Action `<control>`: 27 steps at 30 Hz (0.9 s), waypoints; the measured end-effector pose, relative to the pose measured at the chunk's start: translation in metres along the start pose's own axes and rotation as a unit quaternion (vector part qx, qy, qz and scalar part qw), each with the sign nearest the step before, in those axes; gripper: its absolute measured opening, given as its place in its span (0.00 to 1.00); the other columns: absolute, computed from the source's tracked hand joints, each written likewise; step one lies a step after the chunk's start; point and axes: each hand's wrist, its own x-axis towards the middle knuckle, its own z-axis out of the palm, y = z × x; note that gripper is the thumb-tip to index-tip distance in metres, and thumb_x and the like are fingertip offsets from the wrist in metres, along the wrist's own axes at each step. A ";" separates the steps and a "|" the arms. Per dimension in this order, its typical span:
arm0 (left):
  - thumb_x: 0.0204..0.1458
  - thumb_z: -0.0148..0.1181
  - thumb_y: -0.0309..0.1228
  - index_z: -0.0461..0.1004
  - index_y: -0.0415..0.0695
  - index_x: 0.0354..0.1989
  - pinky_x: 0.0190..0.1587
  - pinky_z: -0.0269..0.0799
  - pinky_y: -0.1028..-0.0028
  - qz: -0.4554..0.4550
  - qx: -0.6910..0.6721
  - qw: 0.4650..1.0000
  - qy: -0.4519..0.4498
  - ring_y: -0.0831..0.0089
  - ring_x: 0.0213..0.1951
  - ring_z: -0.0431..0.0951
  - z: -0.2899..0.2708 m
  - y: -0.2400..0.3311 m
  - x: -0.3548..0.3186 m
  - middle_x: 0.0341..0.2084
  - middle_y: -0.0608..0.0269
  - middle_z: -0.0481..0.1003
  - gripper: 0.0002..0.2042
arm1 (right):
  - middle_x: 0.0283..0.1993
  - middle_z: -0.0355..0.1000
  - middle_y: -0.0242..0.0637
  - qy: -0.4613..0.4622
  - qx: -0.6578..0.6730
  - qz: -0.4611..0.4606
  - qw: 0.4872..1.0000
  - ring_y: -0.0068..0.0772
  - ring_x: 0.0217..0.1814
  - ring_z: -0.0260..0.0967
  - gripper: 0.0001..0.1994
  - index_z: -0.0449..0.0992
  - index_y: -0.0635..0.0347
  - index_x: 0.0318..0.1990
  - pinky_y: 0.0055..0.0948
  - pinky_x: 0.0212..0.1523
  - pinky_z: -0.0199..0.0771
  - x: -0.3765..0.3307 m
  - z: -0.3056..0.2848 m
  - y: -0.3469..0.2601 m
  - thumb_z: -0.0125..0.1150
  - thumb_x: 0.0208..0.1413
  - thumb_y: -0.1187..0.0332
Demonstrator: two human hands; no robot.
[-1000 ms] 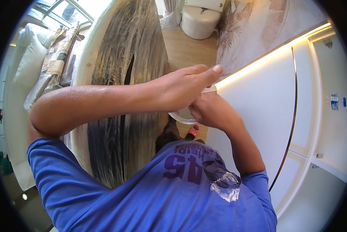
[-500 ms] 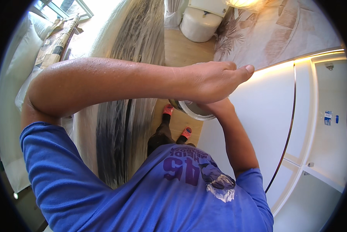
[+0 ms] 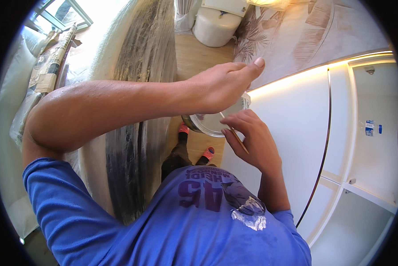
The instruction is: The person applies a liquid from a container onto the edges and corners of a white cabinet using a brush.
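Rolls of brown, printed card or paper [image 3: 52, 68] lie at the far left, beside a long, bulky form wrapped in creased clear plastic film over dark and pale streaks [image 3: 143, 57]. Right of that, in the middle, a round, clear-looking tub with a pale rim [image 3: 206, 128] is held up above the wood-coloured floor [image 3: 185, 57], its mouth partly covered by the left hand [image 3: 221, 86]. That hand's thumb sticks out to the upper right; its other fingers are mostly hidden, so I can't tell whether they grip the tub. Just right of the tub, a slender wooden stick with a pale end [image 3: 239, 140] is pinched between the thumb and bent fingers of the right hand [image 3: 254, 137], its pale end near the tub's mouth. Farther right stands a smooth white cabinet front [image 3: 283, 119].

As for progress, tub and stick are both in hand, and the work at the tub looks to be under way. Its contents are too hidden to judge how much is done or left.

Half a second earlier, the left hand largely masked the right, and the stick was out of sight; now the right hand shows clearly, stick included, and the left sits farther left in view.
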 end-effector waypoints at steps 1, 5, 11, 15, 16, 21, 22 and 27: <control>0.65 0.29 0.71 0.70 0.46 0.45 0.28 0.65 0.72 -0.018 -0.007 1.000 0.000 0.80 0.27 0.65 0.001 0.007 -0.003 0.23 0.68 0.63 0.37 | 0.40 0.79 0.45 0.016 0.017 0.007 1.000 0.49 0.45 0.74 0.08 0.82 0.65 0.42 0.42 0.49 0.75 -0.009 -0.007 -0.001 0.65 0.55 0.76; 0.66 0.29 0.69 0.70 0.46 0.42 0.29 0.61 0.74 0.025 -0.002 0.999 0.021 0.81 0.27 0.63 0.003 0.008 0.006 0.22 0.70 0.62 0.36 | 0.40 0.79 0.43 0.071 0.006 0.011 0.997 0.46 0.44 0.75 0.09 0.82 0.65 0.42 0.40 0.47 0.77 -0.034 -0.012 0.004 0.66 0.53 0.79; 0.68 0.31 0.68 0.70 0.46 0.41 0.32 0.60 0.76 0.053 -0.005 0.998 0.042 0.82 0.26 0.61 0.005 -0.002 0.020 0.21 0.71 0.62 0.35 | 0.41 0.79 0.42 0.072 0.007 0.016 0.997 0.45 0.46 0.76 0.11 0.82 0.64 0.43 0.38 0.47 0.78 -0.045 -0.014 0.012 0.65 0.51 0.81; 0.68 0.32 0.67 0.70 0.46 0.41 0.31 0.59 0.76 0.038 -0.011 0.998 0.044 0.82 0.26 0.60 0.000 0.000 0.016 0.21 0.71 0.62 0.34 | 0.40 0.79 0.42 0.052 0.000 0.016 0.999 0.45 0.46 0.76 0.11 0.82 0.65 0.42 0.38 0.47 0.78 -0.048 -0.025 0.006 0.66 0.50 0.81; 0.68 0.32 0.67 0.69 0.46 0.41 0.30 0.58 0.76 0.028 -0.013 0.998 0.046 0.82 0.26 0.59 -0.001 0.002 0.014 0.21 0.71 0.62 0.33 | 0.40 0.79 0.42 0.050 0.002 0.021 0.999 0.45 0.46 0.76 0.11 0.82 0.65 0.42 0.38 0.47 0.78 -0.049 -0.028 0.004 0.66 0.50 0.82; 0.68 0.35 0.66 0.68 0.47 0.42 0.25 0.57 0.75 0.014 -0.072 0.996 0.048 0.83 0.24 0.59 0.003 0.005 0.013 0.21 0.73 0.62 0.31 | 0.40 0.80 0.41 0.078 0.056 0.050 0.994 0.41 0.43 0.79 0.12 0.84 0.63 0.39 0.34 0.43 0.79 -0.049 -0.038 0.001 0.65 0.47 0.85; 0.68 0.35 0.66 0.68 0.48 0.43 0.24 0.57 0.76 0.010 -0.094 0.995 0.035 0.83 0.24 0.59 0.002 0.006 0.018 0.21 0.73 0.62 0.31 | 0.39 0.80 0.42 0.100 0.060 0.055 0.992 0.41 0.43 0.79 0.12 0.84 0.63 0.40 0.34 0.43 0.79 -0.050 -0.043 0.003 0.65 0.47 0.85; 0.65 0.41 0.68 0.68 0.52 0.42 0.21 0.52 0.76 -0.066 -0.183 0.980 0.048 0.84 0.23 0.55 -0.005 0.005 0.021 0.20 0.75 0.59 0.29 | 0.39 0.81 0.44 0.090 0.156 0.119 0.976 0.42 0.41 0.79 0.10 0.83 0.62 0.44 0.36 0.44 0.78 -0.058 -0.040 0.019 0.65 0.53 0.77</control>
